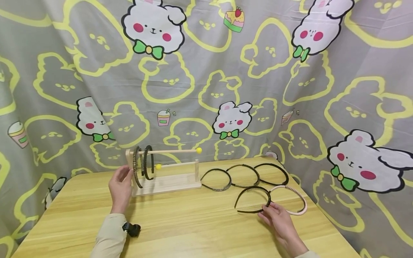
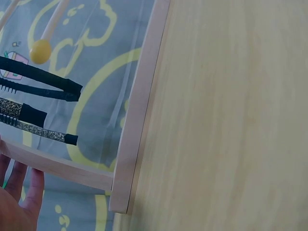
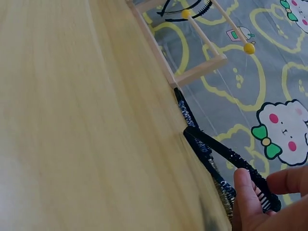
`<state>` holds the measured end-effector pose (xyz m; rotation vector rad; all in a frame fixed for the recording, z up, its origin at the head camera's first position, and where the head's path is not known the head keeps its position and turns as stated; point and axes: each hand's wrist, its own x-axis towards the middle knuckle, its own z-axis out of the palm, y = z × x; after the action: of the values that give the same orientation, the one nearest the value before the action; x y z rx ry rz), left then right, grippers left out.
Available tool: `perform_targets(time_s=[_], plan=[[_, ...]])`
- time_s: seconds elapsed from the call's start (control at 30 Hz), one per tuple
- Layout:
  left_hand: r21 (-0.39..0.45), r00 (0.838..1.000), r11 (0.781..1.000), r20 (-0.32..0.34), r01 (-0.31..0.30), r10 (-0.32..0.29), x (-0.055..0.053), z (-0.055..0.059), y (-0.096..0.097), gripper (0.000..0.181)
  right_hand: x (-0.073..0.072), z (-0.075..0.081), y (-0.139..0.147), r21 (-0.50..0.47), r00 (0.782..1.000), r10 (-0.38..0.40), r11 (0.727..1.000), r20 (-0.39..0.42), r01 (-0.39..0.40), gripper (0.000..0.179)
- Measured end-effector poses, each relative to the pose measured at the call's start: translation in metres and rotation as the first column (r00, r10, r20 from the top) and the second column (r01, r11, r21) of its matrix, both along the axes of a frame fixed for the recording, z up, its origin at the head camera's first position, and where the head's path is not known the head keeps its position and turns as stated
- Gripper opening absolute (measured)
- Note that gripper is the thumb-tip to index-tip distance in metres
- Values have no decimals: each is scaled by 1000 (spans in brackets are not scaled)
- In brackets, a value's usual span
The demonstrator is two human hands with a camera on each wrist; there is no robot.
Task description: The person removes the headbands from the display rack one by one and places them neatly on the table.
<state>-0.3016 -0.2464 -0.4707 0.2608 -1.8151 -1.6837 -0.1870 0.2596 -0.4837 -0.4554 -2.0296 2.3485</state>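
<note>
Head view: right grip pinches black headband, ends pointing left; left grip at rack upright, closure unclear.

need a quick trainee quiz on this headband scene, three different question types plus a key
1. True or false: the right hand holds a black headband.
2. How many headbands hang on the stand's upper rod?
3. Where is the left hand? a) over the pink headband b) at the right end of the stand c) at the left upright

Key: 1. true; 2. two; 3. c
</note>
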Motion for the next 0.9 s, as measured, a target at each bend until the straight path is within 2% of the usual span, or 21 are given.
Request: perform_targets(time_s=[0.17, 0.37, 0.6, 0.73, 0.9], plan=[[-3, 1000, 1000, -7, -7, 7, -1, -3, -1, 27, 1, -4, 0, -65, 1000, 0, 998, 28, 1, 54], [1, 1000, 1000, -4, -2, 2, 0, -2, -1, 28, 1, -6, 0, -59, 999, -10, 998, 38, 12, 40], [28, 1000, 1000, -12, 13, -12, 1, 0, -1, 28, 6, -7, 4, -53, 997, 36, 998, 68, -33, 73], [34, 1000, 999, -20, 22, -21, 1, 1, -1, 30, 7, -7, 6, -66, 996, 53, 997, 70, -49, 75], [51, 999, 998, -17, 35, -34, 0, 1, -1, 30, 7, -7, 8, -82, 996, 46, 996, 74, -40, 70]])
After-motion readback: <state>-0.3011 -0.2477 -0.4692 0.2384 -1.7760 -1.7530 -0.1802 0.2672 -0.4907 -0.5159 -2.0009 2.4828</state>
